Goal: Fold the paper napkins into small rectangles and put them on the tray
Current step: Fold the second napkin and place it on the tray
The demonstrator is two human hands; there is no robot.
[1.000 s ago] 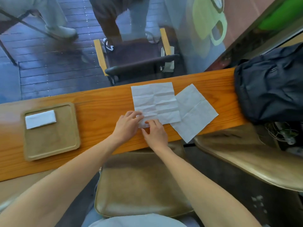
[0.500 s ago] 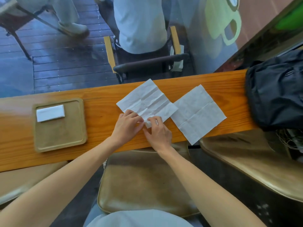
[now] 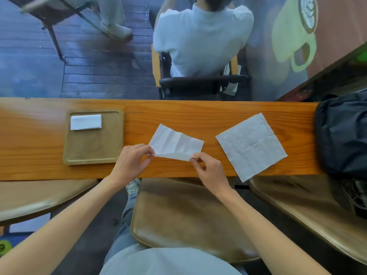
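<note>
White napkins [image 3: 251,144]; tan tray [image 3: 93,147]; orange-brown counter [image 3: 198,114].

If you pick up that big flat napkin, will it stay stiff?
Probably not: the unfolded napkin looks thin and creased, so it would likely droop. The half-folded napkin already sags between the pinching left hand and right hand.

Soft, even daylight; faint sheen on the desk [image 3: 218,114]; wide-angle bending at the edges; slight blur throughout.
</note>
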